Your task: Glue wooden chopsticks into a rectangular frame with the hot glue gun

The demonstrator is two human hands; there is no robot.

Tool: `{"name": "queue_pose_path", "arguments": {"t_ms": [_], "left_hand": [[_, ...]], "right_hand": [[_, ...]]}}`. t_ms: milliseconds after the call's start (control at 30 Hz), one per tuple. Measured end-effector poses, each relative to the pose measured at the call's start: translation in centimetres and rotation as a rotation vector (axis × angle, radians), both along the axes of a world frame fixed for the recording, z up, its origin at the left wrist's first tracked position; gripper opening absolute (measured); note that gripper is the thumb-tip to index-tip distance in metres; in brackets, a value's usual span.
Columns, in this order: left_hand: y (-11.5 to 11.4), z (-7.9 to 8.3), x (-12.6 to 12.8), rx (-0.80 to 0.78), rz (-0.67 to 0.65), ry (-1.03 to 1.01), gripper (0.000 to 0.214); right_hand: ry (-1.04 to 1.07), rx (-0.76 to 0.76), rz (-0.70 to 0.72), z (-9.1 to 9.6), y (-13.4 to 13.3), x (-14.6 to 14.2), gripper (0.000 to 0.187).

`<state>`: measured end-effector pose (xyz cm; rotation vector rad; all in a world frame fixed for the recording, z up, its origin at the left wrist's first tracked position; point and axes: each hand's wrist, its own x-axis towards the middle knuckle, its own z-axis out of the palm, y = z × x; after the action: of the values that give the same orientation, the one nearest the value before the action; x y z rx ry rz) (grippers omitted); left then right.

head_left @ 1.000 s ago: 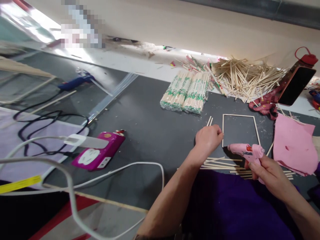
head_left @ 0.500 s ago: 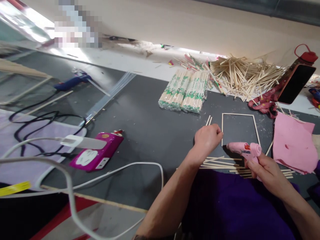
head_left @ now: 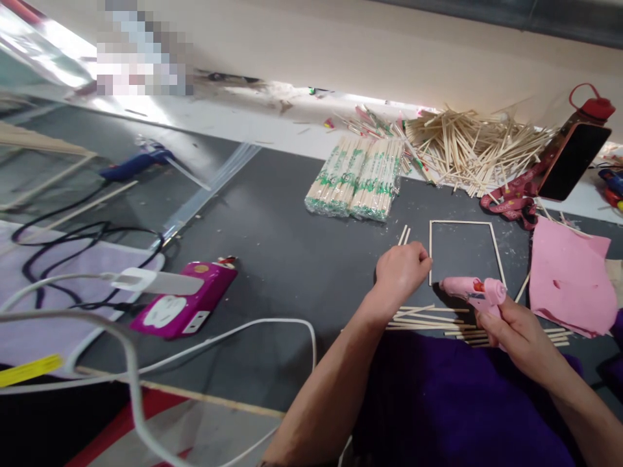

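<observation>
My right hand (head_left: 516, 327) is wrapped round the handle of a pink glue gun (head_left: 474, 290). The gun's nozzle points left, close to the lower left corner of a rectangle frame of thin wooden sticks (head_left: 462, 222) lying flat on the table. Whether a stick runs along the frame's near side is hard to see behind the gun. My left hand (head_left: 403, 271) is closed, its fingertips pinched at the frame's left stick. Loose wooden sticks (head_left: 428, 321) lie just in front of my body, below both hands, and two more poke out beyond my left hand.
Wrapped chopstick bundles (head_left: 353, 178) lie ahead, before a heap of loose sticks (head_left: 477, 149). To the right are pink cloth (head_left: 567, 279), a phone (head_left: 574, 162) and a red-capped bottle (head_left: 598, 109). A magenta power strip (head_left: 187, 301), cables and a blue glue gun (head_left: 136, 162) occupy the left.
The camera view has shifted slightly, so everything sits a little further left. Both hands, the glue gun and the stick frame keep practically the same positions.
</observation>
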<state>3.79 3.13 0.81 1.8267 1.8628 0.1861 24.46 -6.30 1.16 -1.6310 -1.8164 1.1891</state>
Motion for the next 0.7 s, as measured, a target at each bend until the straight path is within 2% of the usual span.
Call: {"name": "queue_pose_path", "arguments": {"t_ms": [467,700], "left_hand": [[0.19,0.11,-0.12,-0.013,-0.012,0.032,0.018],[0.31,0.14,-0.06,-0.031,-0.001,0.069,0.018]], "right_hand": [[0.282,-0.140,-0.110,0.40,0.03,0.04,0.038],[0.518,-0.208,-0.193,0.75,-0.06,0.18,0.036]]}}
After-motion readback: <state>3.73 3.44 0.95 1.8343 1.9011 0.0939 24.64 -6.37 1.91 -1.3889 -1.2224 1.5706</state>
